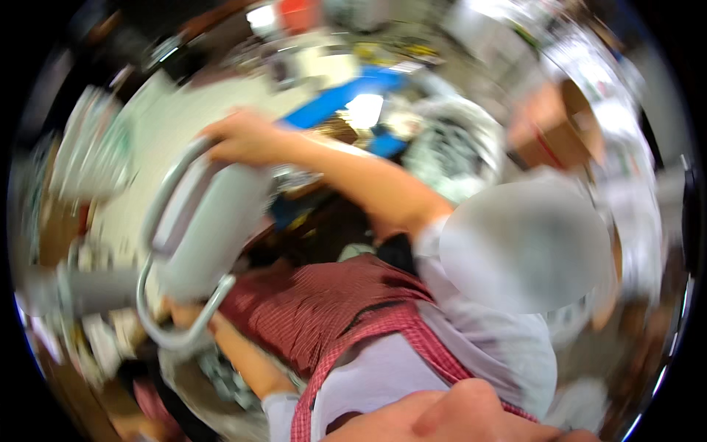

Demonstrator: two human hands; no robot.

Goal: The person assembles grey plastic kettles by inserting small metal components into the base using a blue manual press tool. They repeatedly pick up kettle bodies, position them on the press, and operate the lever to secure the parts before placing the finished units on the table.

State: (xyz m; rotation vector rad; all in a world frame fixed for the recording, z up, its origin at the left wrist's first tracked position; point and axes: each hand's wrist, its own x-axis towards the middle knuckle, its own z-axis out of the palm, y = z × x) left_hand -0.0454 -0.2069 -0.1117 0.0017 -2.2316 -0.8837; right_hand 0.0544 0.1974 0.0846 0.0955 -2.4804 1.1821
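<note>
A light grey plastic housing [217, 221], rounded like a jug, is held up before me at a tilt. A long curved bar and a loop [173, 340] run along its left side and lower end. My right hand [239, 138] is closed around its upper end, the arm stretched across from the right. Low down, my left hand [184, 312] is at the housing's bottom end, seen partly behind the loop. Its fingers are mostly hidden and blurred, but it appears to grip there. The housing's exact kind is not clear.
Beyond the hands lies a pale table [140, 199] with blurred small items and a blue strip [339, 97]. Right of it are a lined bag [482, 136] of grey parts and a cardboard box [556, 129]. A grey cylindrical part [99, 291] sits at left.
</note>
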